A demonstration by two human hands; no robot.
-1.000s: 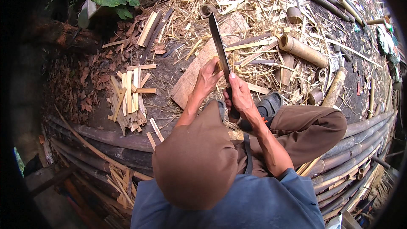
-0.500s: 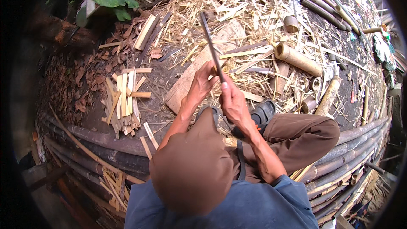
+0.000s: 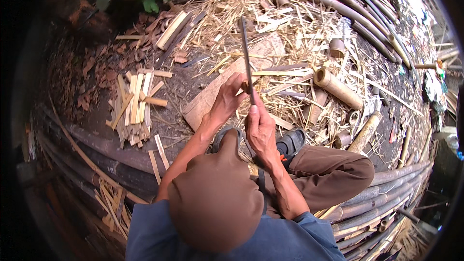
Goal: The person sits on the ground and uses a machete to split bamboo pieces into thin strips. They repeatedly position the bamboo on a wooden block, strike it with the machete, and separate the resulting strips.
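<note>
A long machete [image 3: 246, 53] with a dark narrow blade points away from me, over the wooden board. My right hand [image 3: 261, 125] is closed at its near end, where the fingers hide the handle. Just left of the blade, my left hand [image 3: 227, 97] pinches a short piece of bamboo [image 3: 245, 87] against or close beside the steel; most of that piece is hidden. Beneath the hands and blade lies the flat wooden board [image 3: 208, 99], with shavings over its far end. A pile of split bamboo strips [image 3: 137, 104] lies on the ground to the left.
Bamboo shavings [image 3: 217, 9] cover the ground ahead. A cut bamboo tube [image 3: 338, 88] lies at the right, near my sandalled foot [image 3: 291, 142]. Long bamboo poles [image 3: 106, 145] run on both sides of me, with more poles [image 3: 338, 5] at the far right. Dry leaves [image 3: 89, 75] lie left.
The view has shifted slightly, so the surroundings sit a little differently. The blade stands more upright in the picture. Both hands keep their holds close together.
</note>
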